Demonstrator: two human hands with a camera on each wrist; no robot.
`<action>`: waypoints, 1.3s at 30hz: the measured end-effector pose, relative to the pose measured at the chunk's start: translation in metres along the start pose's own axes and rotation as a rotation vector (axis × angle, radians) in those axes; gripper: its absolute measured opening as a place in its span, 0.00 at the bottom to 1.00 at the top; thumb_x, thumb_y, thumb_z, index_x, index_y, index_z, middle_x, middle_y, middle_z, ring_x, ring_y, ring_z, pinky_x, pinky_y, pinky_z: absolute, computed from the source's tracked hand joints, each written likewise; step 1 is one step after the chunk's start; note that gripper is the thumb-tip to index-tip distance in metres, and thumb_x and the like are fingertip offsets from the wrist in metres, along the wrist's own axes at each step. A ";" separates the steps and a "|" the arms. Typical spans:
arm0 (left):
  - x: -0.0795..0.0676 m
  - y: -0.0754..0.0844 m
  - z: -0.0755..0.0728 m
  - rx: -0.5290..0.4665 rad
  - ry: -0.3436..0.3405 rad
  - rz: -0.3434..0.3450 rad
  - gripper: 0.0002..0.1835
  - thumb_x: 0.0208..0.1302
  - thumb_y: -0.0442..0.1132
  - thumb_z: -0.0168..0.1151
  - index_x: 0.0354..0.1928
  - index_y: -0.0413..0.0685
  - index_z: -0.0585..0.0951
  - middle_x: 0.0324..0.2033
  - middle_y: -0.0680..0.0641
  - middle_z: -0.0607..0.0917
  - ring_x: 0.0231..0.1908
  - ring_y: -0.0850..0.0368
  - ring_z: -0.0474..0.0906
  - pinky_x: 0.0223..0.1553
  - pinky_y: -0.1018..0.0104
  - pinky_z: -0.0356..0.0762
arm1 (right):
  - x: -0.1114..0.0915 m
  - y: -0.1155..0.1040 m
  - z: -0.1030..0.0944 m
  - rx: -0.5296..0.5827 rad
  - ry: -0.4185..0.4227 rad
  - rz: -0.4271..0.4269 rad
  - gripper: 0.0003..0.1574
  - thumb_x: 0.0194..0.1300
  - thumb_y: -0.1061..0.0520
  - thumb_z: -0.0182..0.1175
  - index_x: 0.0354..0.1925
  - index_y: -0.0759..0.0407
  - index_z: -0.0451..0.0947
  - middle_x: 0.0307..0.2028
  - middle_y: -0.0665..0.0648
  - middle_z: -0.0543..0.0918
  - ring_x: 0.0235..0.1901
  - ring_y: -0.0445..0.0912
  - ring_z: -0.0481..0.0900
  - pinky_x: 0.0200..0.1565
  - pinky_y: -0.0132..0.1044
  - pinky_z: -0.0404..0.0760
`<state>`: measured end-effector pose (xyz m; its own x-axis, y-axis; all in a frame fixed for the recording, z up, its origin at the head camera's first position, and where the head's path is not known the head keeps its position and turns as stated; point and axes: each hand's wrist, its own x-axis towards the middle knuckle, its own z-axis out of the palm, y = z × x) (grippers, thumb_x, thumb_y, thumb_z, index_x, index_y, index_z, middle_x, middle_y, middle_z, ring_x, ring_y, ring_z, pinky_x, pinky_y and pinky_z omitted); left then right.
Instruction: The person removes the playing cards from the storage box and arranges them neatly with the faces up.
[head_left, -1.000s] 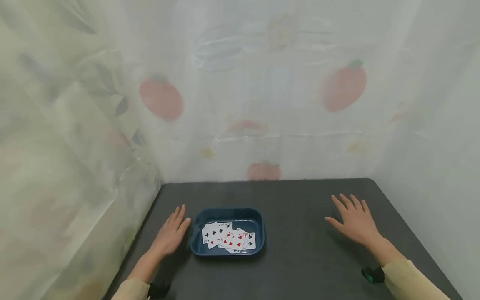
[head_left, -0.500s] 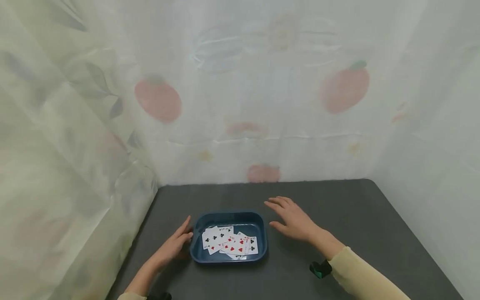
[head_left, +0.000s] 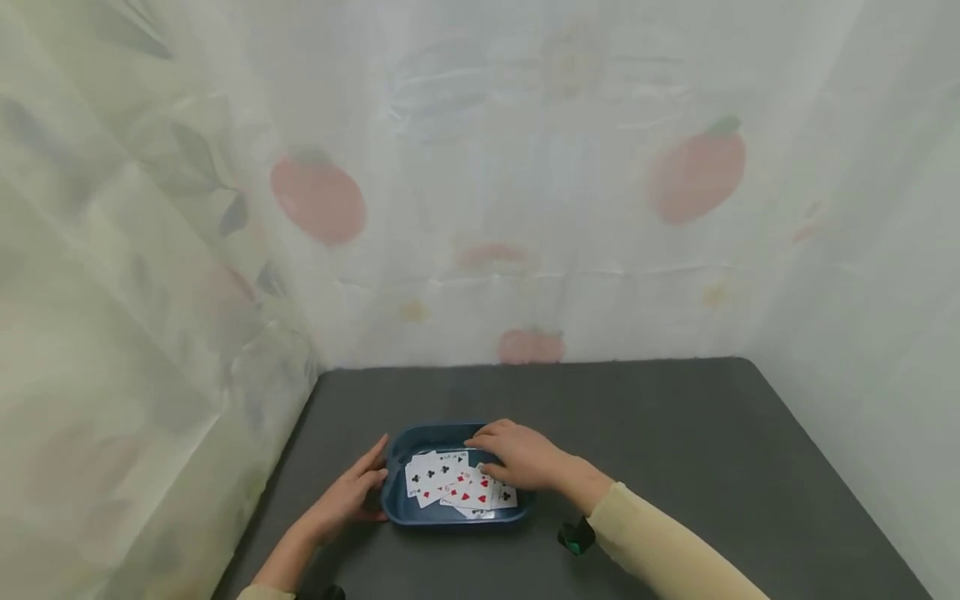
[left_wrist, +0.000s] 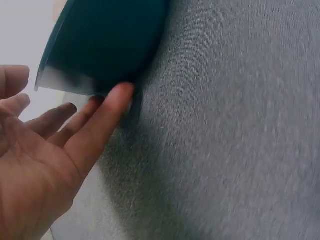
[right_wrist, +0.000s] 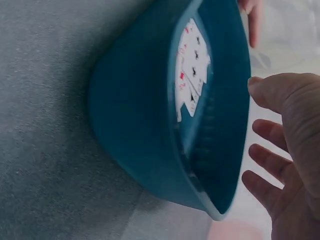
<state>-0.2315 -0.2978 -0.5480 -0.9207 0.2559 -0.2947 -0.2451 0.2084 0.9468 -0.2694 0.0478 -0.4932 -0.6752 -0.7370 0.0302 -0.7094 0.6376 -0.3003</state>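
Observation:
A dark blue rectangular tray point(head_left: 412, 516) sits on the table, holding several loose playing cards point(head_left: 461, 489) that lie face up and overlap, clubs, diamonds and hearts among them. My left hand point(head_left: 339, 502) is at the tray's left end, its fingertips against the outer wall. In the left wrist view the fingers point(left_wrist: 95, 130) are extended under the tray's flared side. Over the tray's right end reaches my right hand point(head_left: 525, 458), overlapping some of the cards in the head view. The right wrist view shows that hand's fingers point(right_wrist: 270, 162) spread and loosely bent above the rim, holding nothing.
The dark grey tabletop point(head_left: 675, 450) extends to the right of and behind the tray. A pale curtain point(head_left: 487, 183) with fruit prints hangs along the back edge, and a leafy printed one point(head_left: 150, 358) closes in the left side.
My right hand has swept left from the table's right side to above the tray. My left hand has closed in on the tray's left end. The cards look unmoved.

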 end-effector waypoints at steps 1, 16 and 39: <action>-0.002 0.000 -0.003 0.003 0.009 -0.004 0.35 0.81 0.41 0.48 0.83 0.62 0.48 0.77 0.29 0.51 0.65 0.30 0.66 0.41 0.44 0.85 | 0.003 -0.002 0.003 -0.004 -0.011 -0.005 0.29 0.75 0.48 0.59 0.71 0.47 0.73 0.66 0.49 0.75 0.67 0.47 0.70 0.64 0.46 0.74; -0.025 -0.001 -0.026 0.100 0.019 -0.066 0.32 0.82 0.38 0.43 0.82 0.64 0.52 0.78 0.32 0.50 0.69 0.30 0.61 0.42 0.43 0.84 | 0.014 -0.027 0.029 0.038 -0.068 -0.012 0.30 0.74 0.49 0.62 0.71 0.45 0.74 0.64 0.47 0.77 0.65 0.47 0.72 0.60 0.46 0.78; -0.020 -0.002 -0.020 0.108 0.053 -0.064 0.33 0.81 0.40 0.47 0.82 0.68 0.54 0.81 0.39 0.46 0.73 0.30 0.55 0.47 0.39 0.82 | 0.047 -0.042 0.040 -0.191 -0.211 -0.034 0.29 0.77 0.50 0.57 0.73 0.41 0.70 0.68 0.46 0.73 0.66 0.46 0.70 0.64 0.42 0.73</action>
<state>-0.2189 -0.3220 -0.5414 -0.9198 0.1890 -0.3439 -0.2722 0.3241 0.9060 -0.2632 -0.0223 -0.5177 -0.6074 -0.7764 -0.1679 -0.7697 0.6275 -0.1173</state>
